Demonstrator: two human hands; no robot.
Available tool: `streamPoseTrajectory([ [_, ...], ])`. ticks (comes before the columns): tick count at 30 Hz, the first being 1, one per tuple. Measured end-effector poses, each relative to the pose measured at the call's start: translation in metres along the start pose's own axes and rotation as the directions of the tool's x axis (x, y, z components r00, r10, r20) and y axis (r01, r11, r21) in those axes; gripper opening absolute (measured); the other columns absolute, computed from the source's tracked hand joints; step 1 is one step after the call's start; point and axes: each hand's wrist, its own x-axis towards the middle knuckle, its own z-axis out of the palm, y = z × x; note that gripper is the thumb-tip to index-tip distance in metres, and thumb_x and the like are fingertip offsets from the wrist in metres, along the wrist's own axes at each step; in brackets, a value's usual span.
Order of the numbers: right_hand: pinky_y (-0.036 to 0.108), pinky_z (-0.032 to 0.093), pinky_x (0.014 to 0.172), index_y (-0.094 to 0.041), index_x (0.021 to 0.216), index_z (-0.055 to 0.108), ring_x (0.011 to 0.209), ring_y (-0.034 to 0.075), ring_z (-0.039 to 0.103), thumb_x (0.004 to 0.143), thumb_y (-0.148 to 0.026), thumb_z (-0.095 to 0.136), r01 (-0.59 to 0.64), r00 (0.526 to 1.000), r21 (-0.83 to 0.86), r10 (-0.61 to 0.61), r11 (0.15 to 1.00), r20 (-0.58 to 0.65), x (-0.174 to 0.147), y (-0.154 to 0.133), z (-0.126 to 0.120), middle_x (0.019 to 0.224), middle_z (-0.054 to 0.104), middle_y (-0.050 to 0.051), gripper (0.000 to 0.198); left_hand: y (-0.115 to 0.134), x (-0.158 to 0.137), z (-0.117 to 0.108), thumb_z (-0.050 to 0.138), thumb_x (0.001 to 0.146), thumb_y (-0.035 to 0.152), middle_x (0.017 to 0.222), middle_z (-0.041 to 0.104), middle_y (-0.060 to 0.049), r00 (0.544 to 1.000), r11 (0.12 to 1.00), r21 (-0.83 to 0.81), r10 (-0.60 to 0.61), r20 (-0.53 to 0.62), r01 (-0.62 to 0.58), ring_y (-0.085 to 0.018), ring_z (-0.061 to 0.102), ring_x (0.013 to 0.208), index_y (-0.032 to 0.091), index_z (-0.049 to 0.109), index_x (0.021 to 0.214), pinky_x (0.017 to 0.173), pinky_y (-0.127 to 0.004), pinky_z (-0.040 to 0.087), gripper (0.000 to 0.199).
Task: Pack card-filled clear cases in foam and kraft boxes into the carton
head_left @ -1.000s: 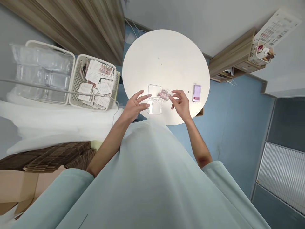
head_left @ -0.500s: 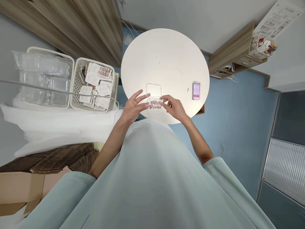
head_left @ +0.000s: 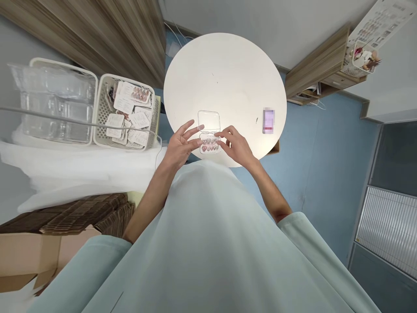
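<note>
A small clear plastic box (head_left: 209,121) lies with its hinged lid raised, near the front edge of the round white table. In its base is a white card of press-on nails (head_left: 210,145), two rows of pinkish, shiny nails. My left hand (head_left: 180,145) grips the box's left side, thumb at the base and card edge, a finger at the lid, the others spread. At the right edge of the card is my right hand (head_left: 237,147), its thumb and fingers bent onto the card's edge. The exact contact of the fingertips is too small to see.
A phone (head_left: 269,121) rests on the right part of the white table (head_left: 224,61). To the left stand a basket of nail cards (head_left: 104,104) and a basket (head_left: 94,93) of clear plastic packaging, with a cable (head_left: 74,124) hanging across them. Flattened cardboard (head_left: 81,213) is lower left.
The nail card has come down into the box base, where it sat higher and overlapped the hinge side before. My right fingers have shifted slightly along its edge; my left hand stays at the box.
</note>
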Motion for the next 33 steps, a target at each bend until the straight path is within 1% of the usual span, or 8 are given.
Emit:
streamPoseTrajectory([
  [5, 0.034, 0.059, 0.081, -0.031, 0.135, 0.076, 0.081, 0.016, 0.066, 0.115, -0.052, 0.061, -0.004, 0.997, 0.119, 0.013, 0.993, -0.079, 0.010, 0.005, -0.003, 0.122, 0.068, 0.007, 0.033, 0.000, -0.002, -0.002, 0.106, 0.072, 0.052, 0.166, 0.063, -0.019, 1.000, 1.000, -0.015, -0.003, -0.002, 0.003, -0.036, 0.074, 0.134, 0.030, 0.057, 0.166, 0.100, -0.044, 0.071, 0.108],
  [9, 0.034, 0.061, 0.077, -0.028, 0.130, 0.078, 0.083, 0.017, 0.068, 0.105, -0.071, 0.068, -0.099, 0.957, 0.343, 0.183, 0.934, -0.223, 0.033, 0.015, -0.008, 0.117, 0.074, 0.006, 0.050, 0.002, -0.006, -0.004, 0.105, 0.075, 0.048, 0.166, 0.062, -0.020, 1.000, 0.999, -0.029, -0.016, 0.013, 0.017, -0.038, 0.072, 0.138, 0.029, 0.059, 0.163, 0.101, -0.046, 0.071, 0.101],
  [11, 0.031, 0.060, 0.068, -0.026, 0.123, 0.078, 0.079, 0.016, 0.068, 0.098, -0.079, 0.071, -0.150, 0.947, 0.458, 0.260, 0.876, -0.188, 0.046, 0.020, -0.007, 0.111, 0.076, 0.006, 0.059, 0.002, -0.008, -0.005, 0.104, 0.075, 0.047, 0.167, 0.062, -0.019, 0.999, 0.999, -0.036, -0.032, 0.027, 0.033, -0.037, 0.073, 0.137, 0.029, 0.060, 0.163, 0.101, -0.046, 0.071, 0.100],
  [14, 0.026, 0.052, 0.053, -0.023, 0.108, 0.077, 0.071, 0.014, 0.066, 0.092, -0.087, 0.073, -0.196, 0.950, 0.579, 0.299, 0.791, -0.086, 0.063, 0.023, -0.004, 0.099, 0.077, 0.006, 0.066, 0.003, -0.011, -0.007, 0.104, 0.075, 0.046, 0.167, 0.061, -0.019, 0.997, 0.997, -0.045, -0.053, 0.049, 0.055, -0.036, 0.074, 0.135, 0.029, 0.062, 0.161, 0.100, -0.045, 0.071, 0.098],
  [18, 0.024, 0.047, 0.048, -0.023, 0.098, 0.075, 0.066, 0.012, 0.062, 0.088, -0.088, 0.076, -0.192, 0.957, 0.629, 0.285, 0.753, -0.049, 0.074, 0.020, 0.000, 0.090, 0.074, 0.003, 0.066, 0.004, -0.016, -0.009, 0.102, 0.078, 0.042, 0.166, 0.062, -0.019, 0.996, 0.997, -0.046, -0.066, 0.052, 0.068, -0.037, 0.072, 0.138, 0.029, 0.061, 0.162, 0.103, -0.047, 0.070, 0.094],
  [23, 0.025, 0.051, 0.056, -0.023, 0.099, 0.076, 0.073, 0.013, 0.064, 0.093, -0.083, 0.075, -0.119, 0.972, 0.597, 0.216, 0.793, -0.095, 0.073, 0.009, -0.008, 0.093, 0.073, 0.002, 0.059, 0.005, -0.020, -0.011, 0.100, 0.081, 0.037, 0.163, 0.065, -0.018, 0.997, 0.996, -0.058, -0.072, 0.029, 0.074, -0.037, 0.070, 0.142, 0.029, 0.061, 0.162, 0.109, -0.049, 0.068, 0.090],
  [30, 0.029, 0.057, 0.069, -0.028, 0.110, 0.082, 0.088, 0.016, 0.067, 0.097, -0.075, 0.076, -0.045, 0.985, 0.571, 0.133, 0.820, -0.114, 0.040, -0.013, -0.028, 0.109, 0.074, 0.003, 0.049, 0.008, -0.018, -0.009, 0.099, 0.082, 0.042, 0.160, 0.068, -0.017, 0.998, 0.995, -0.074, -0.059, 0.007, 0.059, -0.036, 0.070, 0.142, 0.029, 0.059, 0.164, 0.115, -0.049, 0.063, 0.093],
  [33, 0.029, 0.057, 0.071, -0.029, 0.111, 0.083, 0.093, 0.016, 0.067, 0.096, -0.072, 0.080, -0.049, 0.989, 0.578, 0.122, 0.814, -0.087, 0.021, -0.016, -0.028, 0.111, 0.072, 0.004, 0.045, 0.012, -0.017, -0.004, 0.095, 0.087, 0.050, 0.158, 0.070, -0.017, 0.999, 0.994, -0.093, -0.048, 0.004, 0.048, -0.035, 0.069, 0.145, 0.029, 0.057, 0.164, 0.121, -0.052, 0.059, 0.088],
])
